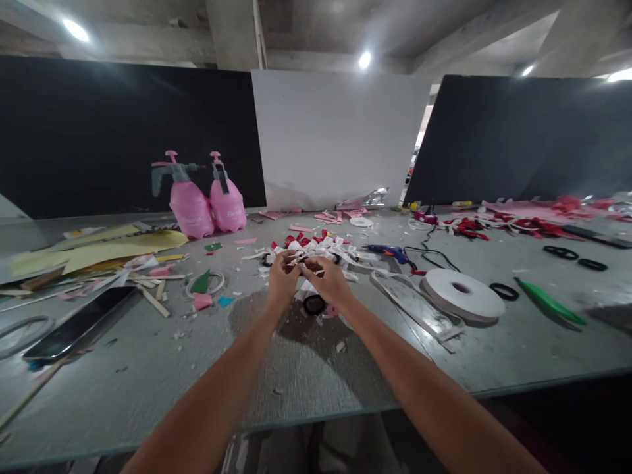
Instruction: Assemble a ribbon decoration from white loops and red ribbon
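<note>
Grey tabletop [296, 382], seen from its near edge.
Left hand [282, 278] and right hand [328, 280] meet on a white ribbon strip [302, 262] mid-table, before a heap of white and red ribbon scraps [320, 245]. Two pink plastic spray bottles [207, 204] stand behind left, and a flat white tape roll [463, 294] lies right.

Lies open across the bare near strip of the table [306, 388]. Hemmed in on the left by a dark flat slab [79, 322] and loose sticks [153, 301], on the right by a white tape roll [463, 294] and a clear strip [412, 304]. Farther back, blocked by a scrap heap [320, 249], a glue gun [388, 251] and 2 pink spray bottles [191, 207].
</note>
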The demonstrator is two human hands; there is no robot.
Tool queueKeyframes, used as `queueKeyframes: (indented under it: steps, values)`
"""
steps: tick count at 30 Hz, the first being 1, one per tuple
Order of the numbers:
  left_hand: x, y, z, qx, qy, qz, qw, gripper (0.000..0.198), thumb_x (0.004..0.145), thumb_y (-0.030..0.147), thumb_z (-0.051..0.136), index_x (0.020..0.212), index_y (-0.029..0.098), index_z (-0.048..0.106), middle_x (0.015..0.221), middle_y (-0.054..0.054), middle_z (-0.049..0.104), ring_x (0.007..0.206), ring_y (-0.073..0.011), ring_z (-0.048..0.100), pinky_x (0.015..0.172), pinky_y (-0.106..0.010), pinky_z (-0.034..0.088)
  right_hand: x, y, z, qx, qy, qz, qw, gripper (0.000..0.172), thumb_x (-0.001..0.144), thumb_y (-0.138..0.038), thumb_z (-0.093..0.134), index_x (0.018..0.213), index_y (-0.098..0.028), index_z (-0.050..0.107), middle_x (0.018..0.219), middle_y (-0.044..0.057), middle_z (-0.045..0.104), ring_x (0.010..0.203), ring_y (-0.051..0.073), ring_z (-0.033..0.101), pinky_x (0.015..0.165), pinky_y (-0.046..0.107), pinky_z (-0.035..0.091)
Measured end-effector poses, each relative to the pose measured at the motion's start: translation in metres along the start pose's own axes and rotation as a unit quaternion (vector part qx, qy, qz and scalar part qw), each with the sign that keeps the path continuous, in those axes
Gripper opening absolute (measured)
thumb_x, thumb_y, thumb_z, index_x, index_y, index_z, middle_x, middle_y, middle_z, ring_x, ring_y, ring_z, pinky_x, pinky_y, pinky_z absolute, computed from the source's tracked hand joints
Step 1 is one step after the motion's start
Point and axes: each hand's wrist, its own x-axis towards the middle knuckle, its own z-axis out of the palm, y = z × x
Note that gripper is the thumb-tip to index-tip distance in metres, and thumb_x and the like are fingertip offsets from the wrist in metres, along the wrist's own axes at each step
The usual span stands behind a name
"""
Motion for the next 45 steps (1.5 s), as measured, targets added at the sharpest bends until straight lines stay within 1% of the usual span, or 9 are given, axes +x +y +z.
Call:
queueKeyframes:
  steps: [7,9,11,14,18,20,33,39,45]
  values:
    - [-0.012,0.005,0.004,0.086,-0.1,0.113,0.985,0.049,0.066,0.003,0.05,0.112,0.02,0.054,0.108,-0.007,0.065,0.087,-0.0164,0.062,0.076,-0.029,0.048,0.007,0.009,-0.006,0.052,0.068,0.075,0.994,0.038,0.072,-0.046,0.07,0.096,-0.018,0.062,0.089,0.005,0.069,0.077,0.018,0.064,0.071,0.031,0.051]
    - [-0.013,0.007,0.001,0.117,-0.089,0.145,0.978,0.05,0.066,0.001,0.049,0.113,0.02,0.054,0.104,-0.006,0.066,0.089,-0.0171,0.061,0.08,-0.031,0.047,0.009,0.013,-0.007,0.085,0.072,0.102,0.989,0.037,0.071,-0.049,0.069,0.09,-0.018,0.063,0.079,0.003,0.068,0.07,0.017,0.062,0.065,0.03,0.051]
    - [-0.01,0.008,-0.002,0.142,-0.038,0.163,0.976,0.041,0.07,0.005,0.051,0.109,0.02,0.056,0.101,-0.006,0.065,0.089,-0.0176,0.059,0.083,-0.032,0.046,0.011,0.016,-0.008,0.143,0.061,0.135,0.979,0.037,0.07,-0.051,0.069,0.085,-0.018,0.063,0.074,0.002,0.066,0.064,0.017,0.061,0.057,0.028,0.051]
    - [-0.003,0.008,-0.007,0.134,0.005,0.126,0.983,0.028,0.077,0.023,0.059,0.104,0.019,0.06,0.101,-0.007,0.064,0.086,-0.0179,0.058,0.08,-0.032,0.046,0.011,0.015,-0.007,0.217,0.038,0.156,0.963,0.037,0.066,-0.05,0.072,0.083,-0.018,0.062,0.074,0.002,0.065,0.066,0.017,0.063,0.052,0.027,0.053]
    - [0.004,0.004,-0.009,0.059,-0.078,0.024,0.995,0.025,0.077,0.039,0.063,0.087,0.017,0.066,0.085,-0.004,0.067,0.075,-0.0165,0.06,0.071,-0.028,0.045,0.007,0.008,-0.008,0.232,0.0,0.154,0.96,0.037,0.064,-0.05,0.075,0.079,-0.018,0.065,0.069,0.001,0.064,0.066,0.016,0.063,0.052,0.026,0.054]
    - [0.004,0.001,-0.009,0.028,-0.08,0.003,0.996,0.025,0.075,0.04,0.065,0.08,0.016,0.066,0.077,-0.003,0.066,0.071,-0.0152,0.059,0.068,-0.026,0.044,0.006,0.007,-0.008,0.223,-0.01,0.157,0.962,0.037,0.064,-0.05,0.076,0.078,-0.017,0.065,0.068,0.001,0.064,0.065,0.016,0.063,0.051,0.025,0.054]
    - [0.004,-0.004,-0.008,-0.077,-0.056,-0.027,0.995,0.027,0.073,0.043,0.067,0.08,0.017,0.063,0.066,0.0,0.062,0.058,-0.0106,0.053,0.056,-0.022,0.041,0.006,0.012,-0.009,0.228,-0.017,0.157,0.961,0.033,0.066,-0.042,0.075,0.084,-0.017,0.063,0.077,0.0,0.065,0.06,0.012,0.061,0.046,0.023,0.054]
    - [0.001,-0.001,-0.008,0.017,-0.053,0.024,0.998,0.022,0.076,0.039,0.065,0.075,0.017,0.066,0.07,0.0,0.064,0.063,-0.0118,0.056,0.061,-0.023,0.042,0.003,0.008,-0.008,0.195,-0.025,0.176,0.964,0.036,0.068,-0.049,0.073,0.084,-0.019,0.062,0.066,-0.001,0.062,0.057,0.017,0.062,0.04,0.027,0.053]
    - [-0.002,0.001,-0.006,0.052,-0.06,0.022,0.997,0.025,0.075,0.041,0.066,0.076,0.017,0.068,0.069,-0.001,0.064,0.062,-0.013,0.056,0.058,-0.023,0.041,0.003,0.006,-0.007,0.183,-0.008,0.164,0.969,0.036,0.066,-0.049,0.074,0.082,-0.02,0.061,0.061,-0.003,0.058,0.053,0.017,0.06,0.041,0.029,0.051]
